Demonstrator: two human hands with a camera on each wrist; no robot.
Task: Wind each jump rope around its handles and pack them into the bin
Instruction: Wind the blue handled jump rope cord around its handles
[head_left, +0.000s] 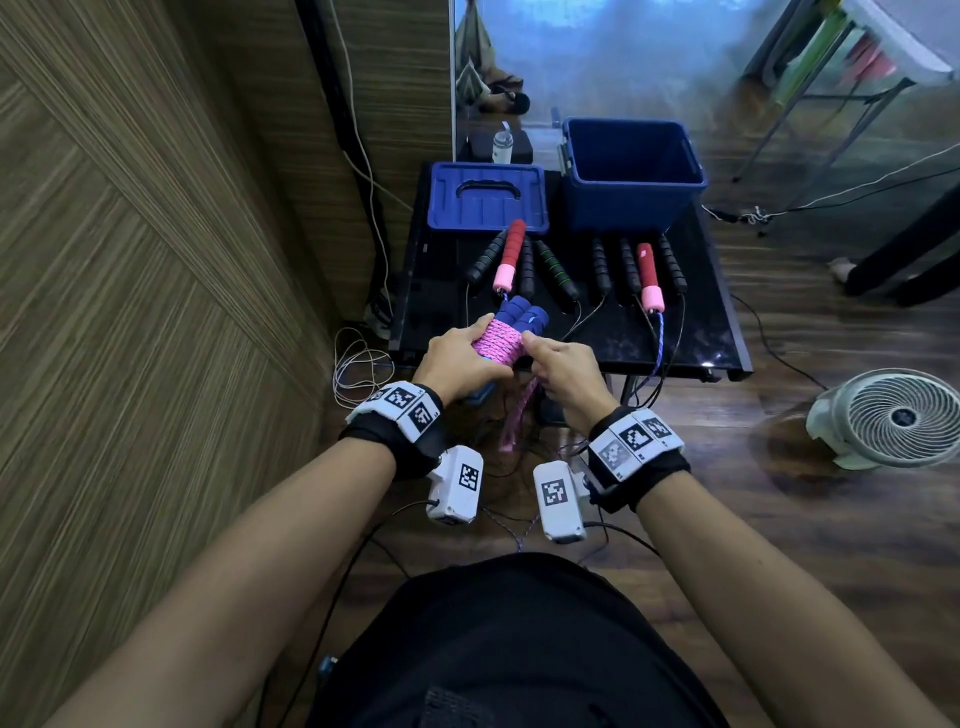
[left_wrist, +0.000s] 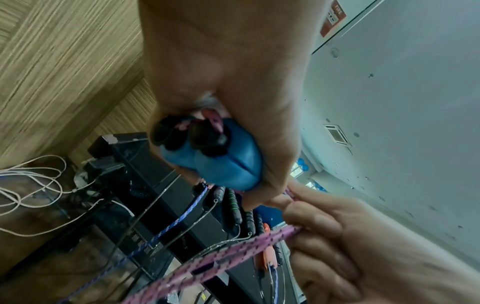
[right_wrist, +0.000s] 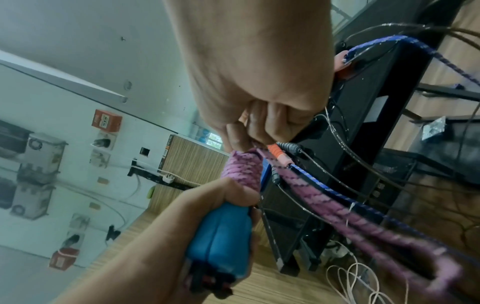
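In the head view, the pair of blue foam handles (head_left: 519, 319) sits mid-frame, long axis running from lower left to upper right, wound with pink braided rope (head_left: 498, 340). The left hand (head_left: 457, 358) curls around the bundle; the right hand (head_left: 558, 371) pinches the rope just right of it. On the black tabletop (head_left: 691, 332) above lie two red-and-pink handles and seven black ones, before one open blue plastic bin (head_left: 631, 171) and one blue lid (head_left: 485, 195).

In the left wrist view, the handles' ends point toward the lens, the palm wrapped round them.

In the right wrist view, the right fingers (right_wrist: 262, 131) are closed on the rope at the coil's top, its loose loop trailing to the lower right.
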